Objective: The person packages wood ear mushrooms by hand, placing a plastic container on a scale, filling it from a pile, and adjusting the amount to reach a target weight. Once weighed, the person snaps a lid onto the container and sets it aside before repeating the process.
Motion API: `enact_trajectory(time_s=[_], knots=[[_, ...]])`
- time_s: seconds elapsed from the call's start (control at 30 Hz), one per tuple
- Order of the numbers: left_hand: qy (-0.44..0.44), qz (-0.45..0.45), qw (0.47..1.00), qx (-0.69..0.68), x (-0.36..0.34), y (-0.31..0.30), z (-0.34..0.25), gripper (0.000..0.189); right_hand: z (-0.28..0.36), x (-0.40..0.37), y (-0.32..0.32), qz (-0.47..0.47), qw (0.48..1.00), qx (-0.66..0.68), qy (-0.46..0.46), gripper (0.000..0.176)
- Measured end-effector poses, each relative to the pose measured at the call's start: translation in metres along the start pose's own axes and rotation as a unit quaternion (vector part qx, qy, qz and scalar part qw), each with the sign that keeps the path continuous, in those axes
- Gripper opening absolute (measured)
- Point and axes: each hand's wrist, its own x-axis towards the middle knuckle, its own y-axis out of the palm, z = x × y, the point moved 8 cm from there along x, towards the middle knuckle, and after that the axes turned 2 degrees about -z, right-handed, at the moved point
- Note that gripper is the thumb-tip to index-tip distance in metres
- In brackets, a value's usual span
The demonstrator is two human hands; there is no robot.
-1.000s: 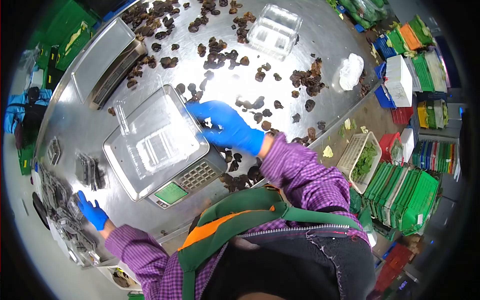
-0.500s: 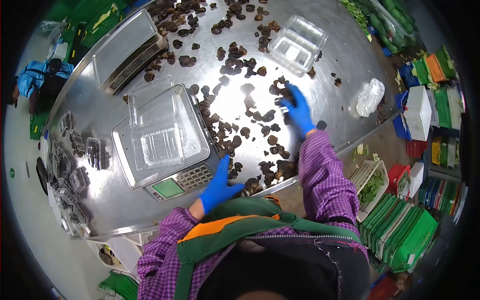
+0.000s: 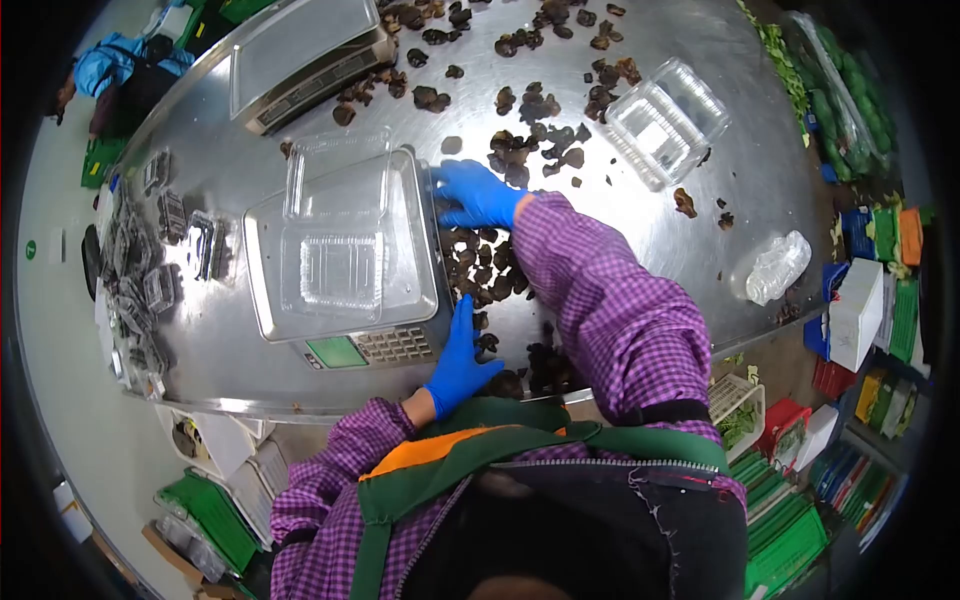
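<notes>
My right hand, in a blue glove, reaches across to the right edge of the weighing scale. Its fingers point left and look stretched out, and I see nothing held in them. Just below its palm lie dark brown wood ear mushrooms. Near the front of the scale, my left hand, also gloved in blue, is open with index finger up and thumb apart, beside the lower mushrooms. On the scale's metal pan sits an opened clear plastic box, with its lid tilted back and no mushrooms visible inside.
A second scale stands at the back left. Filled clear boxes are heaped at the left edge. More open plastic boxes and a crumpled clear bag lie to the right. Green crates stand at lower right; a person is far left.
My right hand has swept left from the right side of the mushrooms to the scale's edge, bunching pieces closer. My left hand stays near the scale's front. The view has shifted.
</notes>
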Motion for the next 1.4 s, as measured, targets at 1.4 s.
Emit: enact_trajectory(time_s=[1.4], knots=[[0.268,-0.139,0.953,-0.027,-0.003,-0.116,-0.133,0.090,0.158,-0.100,-0.077,-0.485,0.716,0.482,0.143,0.033]])
